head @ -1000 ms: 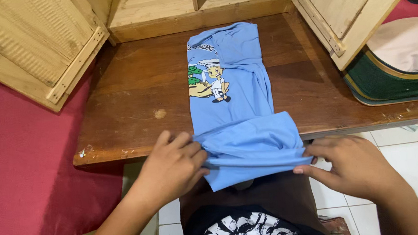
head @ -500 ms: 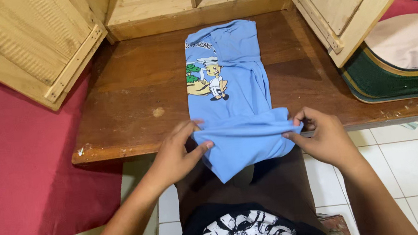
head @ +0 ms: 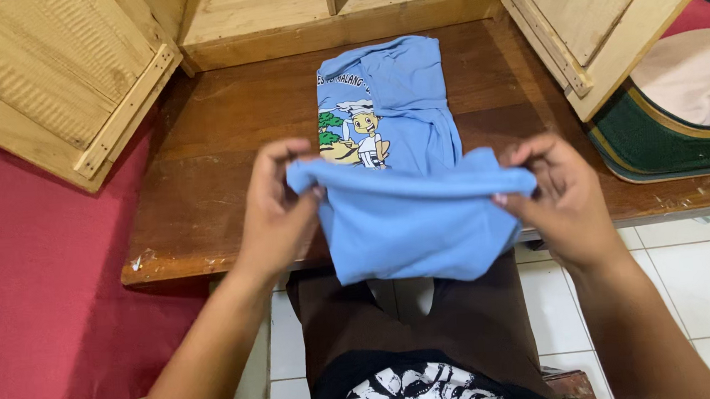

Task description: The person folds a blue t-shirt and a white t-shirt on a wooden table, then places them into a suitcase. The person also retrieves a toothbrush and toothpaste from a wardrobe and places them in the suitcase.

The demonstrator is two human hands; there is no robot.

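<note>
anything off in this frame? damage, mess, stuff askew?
Mostly minor. The dark brown wooden table is worn: a pale chipped spot at its left front corner and scuffed patches. The light blue printed T-shirt has a bunched, wrinkled far end. Left hand and right hand each pinch its near edge, lifted. Nothing spilled.

No packages, labels, signs or screens anywhere in view.

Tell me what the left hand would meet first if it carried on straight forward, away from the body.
Likely the flat part of the blue shirt lying on the wooden table, around its cartoon print. The left hand holds the lifted hem above it; depth is unclear.
</note>
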